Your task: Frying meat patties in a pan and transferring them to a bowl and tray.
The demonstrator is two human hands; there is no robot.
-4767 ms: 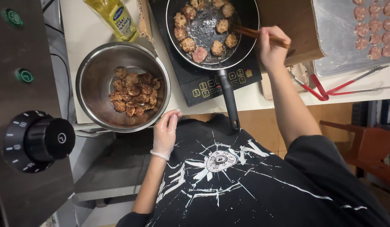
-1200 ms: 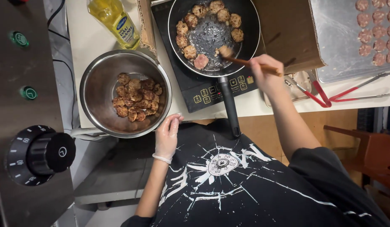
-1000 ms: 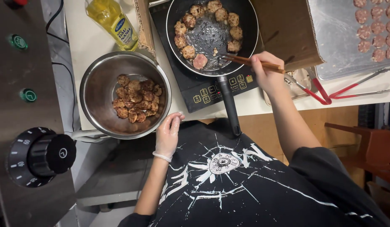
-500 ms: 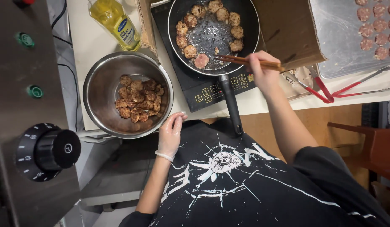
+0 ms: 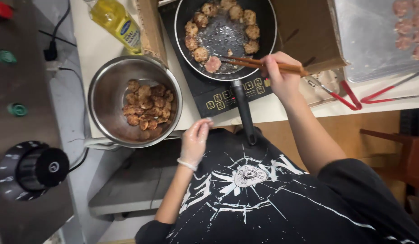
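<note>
My right hand grips wooden chopsticks, tips inside the black pan beside a pink, half-browned meatball; gloved left hand open, empty.

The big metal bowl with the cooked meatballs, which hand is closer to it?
The left hand. It rests at the counter edge just beside the metal bowl, not touching it. The right hand is farther off, holding chopsticks over the frying pan.

white counter, steel bowl, induction cooker

Right hand raised, fingers pinched; gloved left hand seemingly relaxed.
</note>
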